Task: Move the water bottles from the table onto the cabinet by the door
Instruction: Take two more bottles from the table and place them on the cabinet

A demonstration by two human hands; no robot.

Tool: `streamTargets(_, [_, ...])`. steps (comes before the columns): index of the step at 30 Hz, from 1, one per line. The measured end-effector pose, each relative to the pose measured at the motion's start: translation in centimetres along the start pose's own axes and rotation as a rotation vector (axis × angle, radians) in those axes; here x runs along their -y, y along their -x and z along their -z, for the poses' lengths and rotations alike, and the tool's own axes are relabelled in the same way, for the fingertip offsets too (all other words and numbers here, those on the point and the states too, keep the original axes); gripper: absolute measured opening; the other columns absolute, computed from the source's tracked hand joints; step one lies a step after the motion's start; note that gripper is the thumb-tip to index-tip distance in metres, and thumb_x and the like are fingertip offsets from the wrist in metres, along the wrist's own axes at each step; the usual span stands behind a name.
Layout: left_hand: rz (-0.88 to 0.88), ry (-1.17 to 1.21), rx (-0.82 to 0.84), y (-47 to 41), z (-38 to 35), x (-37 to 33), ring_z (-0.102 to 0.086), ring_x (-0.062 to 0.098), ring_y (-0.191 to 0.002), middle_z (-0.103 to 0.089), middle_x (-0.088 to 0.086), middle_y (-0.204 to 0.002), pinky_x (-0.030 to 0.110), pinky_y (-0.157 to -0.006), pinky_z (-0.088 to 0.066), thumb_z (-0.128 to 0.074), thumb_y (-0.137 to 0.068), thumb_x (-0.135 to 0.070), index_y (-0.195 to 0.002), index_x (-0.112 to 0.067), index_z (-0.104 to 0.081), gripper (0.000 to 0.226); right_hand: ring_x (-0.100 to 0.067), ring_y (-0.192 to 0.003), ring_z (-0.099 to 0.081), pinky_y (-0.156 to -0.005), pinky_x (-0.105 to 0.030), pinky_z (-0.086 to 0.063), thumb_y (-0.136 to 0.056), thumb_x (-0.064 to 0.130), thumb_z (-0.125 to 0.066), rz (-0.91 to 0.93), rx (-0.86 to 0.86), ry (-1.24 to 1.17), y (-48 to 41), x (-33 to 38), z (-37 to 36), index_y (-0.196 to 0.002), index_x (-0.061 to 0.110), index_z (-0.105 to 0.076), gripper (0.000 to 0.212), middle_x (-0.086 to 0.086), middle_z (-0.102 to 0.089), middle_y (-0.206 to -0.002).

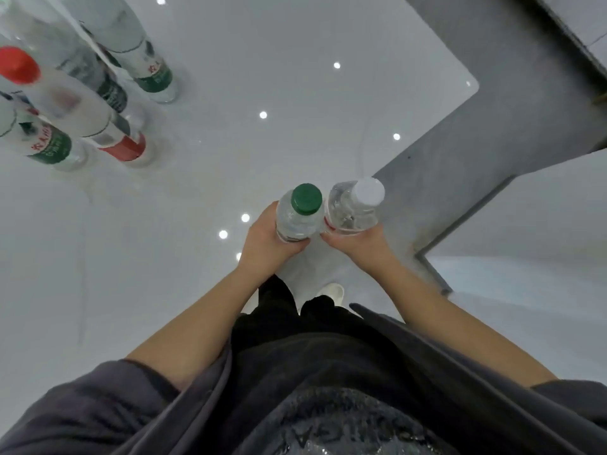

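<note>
Our left hand (266, 245) grips a clear plastic green-capped bottle (297, 220), right hand (359, 244) a clear white-capped bottle (355, 208); we should carry both upright.

Head cam only, wide-angle, edges bowed. You face near-straight down past your torso to the floor (147, 274). Left hand (267, 239) w/ green-capped bottle (297, 218) and right hand (359, 246) w/ white-capped bottle (356, 208) sit mid-frame, close. Standing bottles (154, 75) top-left, v. near lens, blurred. Shirt (328, 405) fills frame bottom.
</note>
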State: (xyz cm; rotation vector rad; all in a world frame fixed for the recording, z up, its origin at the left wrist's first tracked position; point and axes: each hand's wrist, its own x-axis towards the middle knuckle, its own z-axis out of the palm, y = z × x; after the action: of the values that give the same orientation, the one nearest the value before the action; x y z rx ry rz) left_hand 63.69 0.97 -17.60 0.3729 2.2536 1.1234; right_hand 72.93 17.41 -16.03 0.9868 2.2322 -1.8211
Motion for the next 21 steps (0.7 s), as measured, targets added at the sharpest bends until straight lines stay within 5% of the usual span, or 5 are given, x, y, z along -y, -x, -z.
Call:
streamTargets(5, [-0.083, 0.073, 0.147, 1.8, -7.9, -3.8, -0.063, -0.005, -0.093, -0.067, -0.015, -0.096, 0.006, -0.074, -0.045, -0.084, -0.070, -0.026, -0.105, -0.027, -0.061, 0.042, -0.003, -0.098, -0.069, -0.087, -0.021, -0.053, -0.071, 0.023, -0.083, -0.089, -0.238, -0.060, 5.4, -5.7, 6.6, -0.116, 0.013, -0.064, 0.050, 0.007, -0.073, -0.104])
streamTargets(10, [-0.209, 0.033, 0.326, 1.9, -13.4, -9.0, -0.064, -0.002, -0.094, -0.068, -0.014, -0.099, 0.017, -0.081, -0.050, -0.085, -0.068, -0.028, -0.108, -0.024, -0.061, 0.046, 0.004, -0.086, -0.068, -0.074, -0.009, -0.050, -0.076, 0.002, -0.080, -0.121, -0.462, -0.115, 9.7, -8.2, 11.5, -0.102, 0.016, -0.065, 0.032, 0.010, -0.071, -0.093])
streamTargets(15, [-0.369, -0.014, 0.495, 0.0, -16.1, -14.2, -0.067, 0.003, -0.093, -0.071, -0.010, -0.098, 0.036, -0.082, -0.057, -0.081, -0.068, -0.037, -0.107, -0.021, -0.063, 0.046, -0.007, -0.102, -0.068, -0.088, -0.024, -0.054, -0.075, 0.015, -0.081, -0.105, -0.639, -0.182, 11.2, -7.6, 14.8, -0.119, 0.017, -0.062, 0.048, 0.005, -0.072, -0.108])
streamTargets(18, [-0.473, -0.027, 0.547, -1.2, -16.6, -18.5, -0.066, 0.003, -0.093, -0.070, -0.010, -0.099, 0.031, -0.082, -0.056, -0.082, -0.069, -0.029, -0.109, -0.020, -0.060, 0.046, -0.012, -0.107, -0.067, -0.091, -0.031, -0.055, -0.072, 0.024, -0.082, -0.065, -0.759, -0.214, 11.8, -5.7, 17.1, -0.127, 0.017, -0.057, 0.061, 0.004, -0.070, -0.115])
streamTargets(21, [-0.569, -0.017, 0.590, -2.4, -16.5, -23.3, -0.065, 0.001, -0.091, -0.070, -0.009, -0.098, 0.025, -0.079, -0.055, -0.083, -0.070, -0.025, -0.106, -0.021, -0.059, 0.044, -0.011, -0.100, -0.069, -0.079, -0.022, -0.055, -0.077, 0.007, -0.080, 0.011, -0.884, -0.273, 12.4, -3.0, 19.7, -0.123, 0.012, -0.060, 0.051, 0.000, -0.072, -0.109])
